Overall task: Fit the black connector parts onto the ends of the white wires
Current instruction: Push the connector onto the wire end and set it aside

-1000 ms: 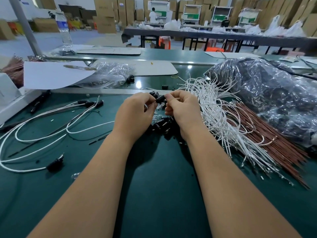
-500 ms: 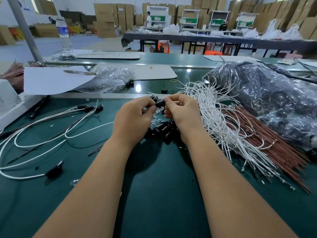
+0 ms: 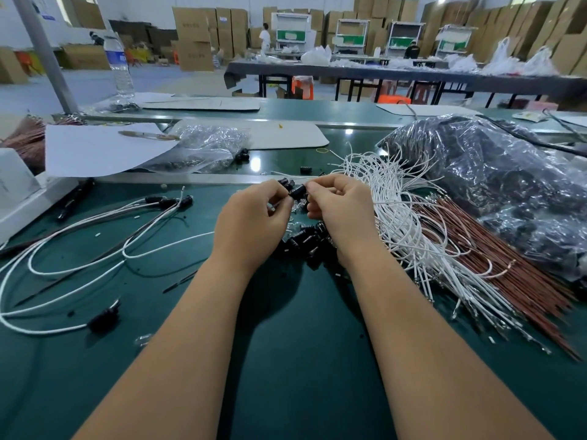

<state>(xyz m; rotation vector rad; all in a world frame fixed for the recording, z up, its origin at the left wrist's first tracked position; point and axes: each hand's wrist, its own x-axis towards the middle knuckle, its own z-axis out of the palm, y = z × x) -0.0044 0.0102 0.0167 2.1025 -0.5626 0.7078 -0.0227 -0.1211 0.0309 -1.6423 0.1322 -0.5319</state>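
My left hand [image 3: 251, 223] and my right hand [image 3: 343, 211] meet above the green mat, fingertips together on one small black connector part [image 3: 298, 192]. Both hands pinch it; whether a wire end is in it I cannot tell. Below the hands lies a heap of loose black connector parts [image 3: 306, 241]. A thick bundle of white wires [image 3: 409, 223] spreads to the right of my right hand. On the left, several white wires [image 3: 63, 258] lie looped, with black connectors fitted on their ends [image 3: 103, 317].
Brown wires [image 3: 495, 265] lie right of the white bundle, under a large clear bag of dark parts [image 3: 508, 185]. A smaller clear bag [image 3: 206, 147], white paper [image 3: 95, 150] and a white box [image 3: 19, 192] sit at the back left. A water bottle [image 3: 119, 63] stands far left.
Both hands stay together on the black connector, shifting only slightly. The view has tilted a little.
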